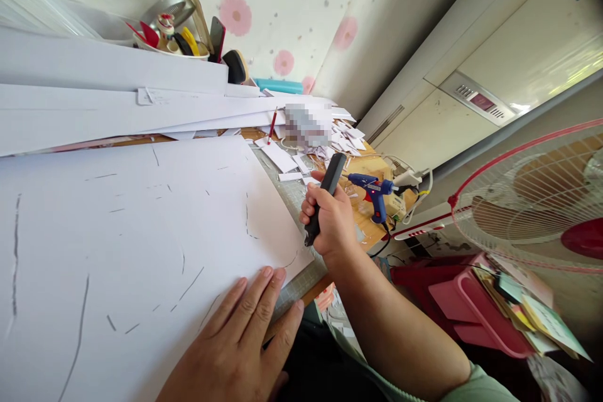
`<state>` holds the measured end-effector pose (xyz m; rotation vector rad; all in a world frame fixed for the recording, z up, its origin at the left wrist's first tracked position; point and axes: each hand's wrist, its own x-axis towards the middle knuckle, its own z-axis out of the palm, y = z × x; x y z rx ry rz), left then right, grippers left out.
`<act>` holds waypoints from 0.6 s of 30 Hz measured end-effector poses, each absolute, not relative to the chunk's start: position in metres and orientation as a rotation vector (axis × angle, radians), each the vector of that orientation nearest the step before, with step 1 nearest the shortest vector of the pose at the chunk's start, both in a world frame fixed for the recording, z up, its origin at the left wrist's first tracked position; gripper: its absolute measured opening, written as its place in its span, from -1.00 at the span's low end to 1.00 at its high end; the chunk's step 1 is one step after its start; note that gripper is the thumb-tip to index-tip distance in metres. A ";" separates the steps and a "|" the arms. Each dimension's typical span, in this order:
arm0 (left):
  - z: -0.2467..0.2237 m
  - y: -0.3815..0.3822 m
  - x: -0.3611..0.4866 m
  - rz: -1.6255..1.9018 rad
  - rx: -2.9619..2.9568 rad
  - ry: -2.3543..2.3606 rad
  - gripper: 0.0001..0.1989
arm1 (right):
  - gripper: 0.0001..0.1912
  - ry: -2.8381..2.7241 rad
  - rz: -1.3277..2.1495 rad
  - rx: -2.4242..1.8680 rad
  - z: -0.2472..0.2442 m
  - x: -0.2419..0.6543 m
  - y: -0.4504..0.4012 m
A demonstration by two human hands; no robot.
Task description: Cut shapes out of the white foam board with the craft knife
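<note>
My left hand (249, 320) lies flat near the front edge of a large white board (141, 220), fingers stretched out and resting on its surface. Short dark lines and curved strokes are scattered over the board. My right hand (332, 217) is closed around a black utility knife (333, 173), raised just beyond the board's right corner. The knife is tilted, with one end up and the other down toward the corner; I cannot make out a blade. Under the board shows a grey-green cutting mat (294, 191).
White scraps (346, 138) and a red pencil (272, 125) lie behind the mat. A blue glue gun (374, 188) stands right of my right hand, beside a cabled power strip (407, 179). Long white sheets (94, 110) lie at the back. A fan (532, 195) stands at right.
</note>
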<state>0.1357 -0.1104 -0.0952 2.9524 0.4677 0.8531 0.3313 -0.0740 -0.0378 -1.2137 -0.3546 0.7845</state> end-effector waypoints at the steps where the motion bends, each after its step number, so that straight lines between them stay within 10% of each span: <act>1: -0.096 -0.110 0.135 0.831 2.955 0.471 -0.50 | -0.59 -0.356 0.791 -1.214 -0.038 0.330 -0.075; 18: -0.094 -0.108 0.135 0.832 2.970 0.430 -0.60 | -0.59 -0.423 0.832 -1.243 -0.051 0.332 -0.065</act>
